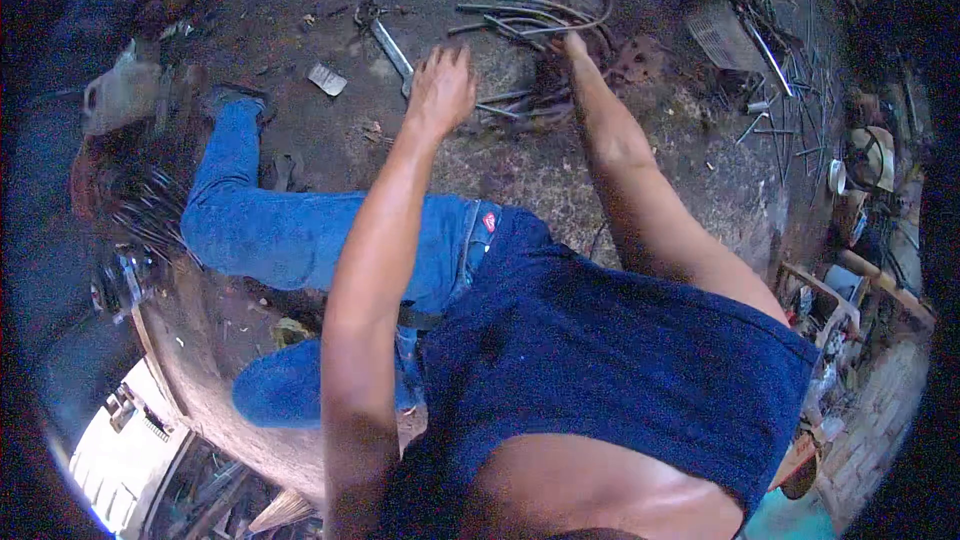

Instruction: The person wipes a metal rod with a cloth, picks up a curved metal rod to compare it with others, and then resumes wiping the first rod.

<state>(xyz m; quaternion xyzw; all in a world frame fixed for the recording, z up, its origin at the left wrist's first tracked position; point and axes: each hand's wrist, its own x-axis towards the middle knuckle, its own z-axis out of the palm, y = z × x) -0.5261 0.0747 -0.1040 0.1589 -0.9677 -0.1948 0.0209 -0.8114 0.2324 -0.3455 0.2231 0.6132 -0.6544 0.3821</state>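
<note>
My left hand (443,90) is above the dark floor, knuckles up and fingers slightly apart, with nothing visible in it. Just beside it lies a long silvery wrench (392,50), its lower end close to my wrist. Farther right, my right hand (570,46) reaches down to a bundle of bent metal rods (530,12); the fingers appear closed around the rods, though they are partly hidden. One rod curves round in a wide U at the top. Shorter straight rod pieces (508,105) lie on the floor between my hands.
A small pale flat piece (327,79) lies left of the wrench. Many thin cut rods (800,120) are scattered at the right, near a ribbed plate (724,35). A bundle of dark rods (155,210) sits left of my bent knee. Clutter (840,290) lines the right side.
</note>
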